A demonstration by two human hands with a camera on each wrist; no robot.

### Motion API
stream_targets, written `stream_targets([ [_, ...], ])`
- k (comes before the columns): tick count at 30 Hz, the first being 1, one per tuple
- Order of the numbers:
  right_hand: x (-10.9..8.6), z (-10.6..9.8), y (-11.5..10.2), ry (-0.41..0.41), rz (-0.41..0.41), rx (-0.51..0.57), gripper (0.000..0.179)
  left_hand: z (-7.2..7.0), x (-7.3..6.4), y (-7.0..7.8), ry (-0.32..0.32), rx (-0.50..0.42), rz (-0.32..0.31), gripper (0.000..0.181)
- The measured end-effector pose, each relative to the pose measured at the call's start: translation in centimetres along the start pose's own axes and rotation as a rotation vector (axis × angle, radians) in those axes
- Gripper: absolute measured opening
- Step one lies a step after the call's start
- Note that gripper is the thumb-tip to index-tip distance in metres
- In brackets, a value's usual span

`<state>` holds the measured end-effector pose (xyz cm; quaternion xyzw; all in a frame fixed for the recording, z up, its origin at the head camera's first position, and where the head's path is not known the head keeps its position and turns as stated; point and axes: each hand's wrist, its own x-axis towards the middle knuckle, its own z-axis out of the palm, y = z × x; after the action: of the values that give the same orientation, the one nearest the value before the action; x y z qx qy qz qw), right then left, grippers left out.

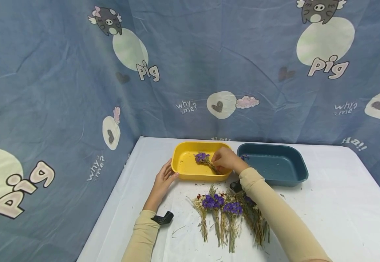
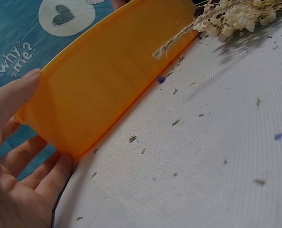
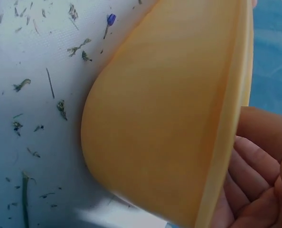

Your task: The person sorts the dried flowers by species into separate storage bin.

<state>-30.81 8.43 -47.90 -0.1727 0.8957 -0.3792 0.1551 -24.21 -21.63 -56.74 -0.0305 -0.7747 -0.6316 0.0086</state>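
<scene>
My left hand [image 1: 163,179] lies against the left end of a yellow plastic tray [image 1: 203,177], fingers spread along its outside. In the left wrist view its thumb touches the rim and the fingertips rest near the base of the corner. My right hand [image 1: 226,159] reaches over the tray's right end and pinches the stems of a small bunch of purple dried flowers [image 1: 202,157]. The flower heads point left, low inside the tray. In the right wrist view, the tray wall [image 3: 160,114] hides the flowers, and curled fingers show beyond the rim.
A dark teal tray [image 1: 275,165] stands to the right, with purple flowers at its left end. In front lie several dried bunches, including purple flowers [image 1: 232,208] and a tied cream bunch [image 2: 240,19]. Plant bits litter the white cloth. A blue printed curtain [image 1: 183,72] hangs behind.
</scene>
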Motion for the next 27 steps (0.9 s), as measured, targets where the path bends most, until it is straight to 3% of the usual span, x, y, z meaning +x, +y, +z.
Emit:
stream_targets([
  [15,-3.1,-1.0,-0.6,0.047,-0.078,0.159,0.022,0.0,0.1,-0.2,-0.002,0.01,0.0,0.071],
  [27,-7.0,-1.3,-1.0,0.055,-0.12,0.191,0.025,0.1,0.1,-0.3,0.003,-0.01,0.007,0.07],
])
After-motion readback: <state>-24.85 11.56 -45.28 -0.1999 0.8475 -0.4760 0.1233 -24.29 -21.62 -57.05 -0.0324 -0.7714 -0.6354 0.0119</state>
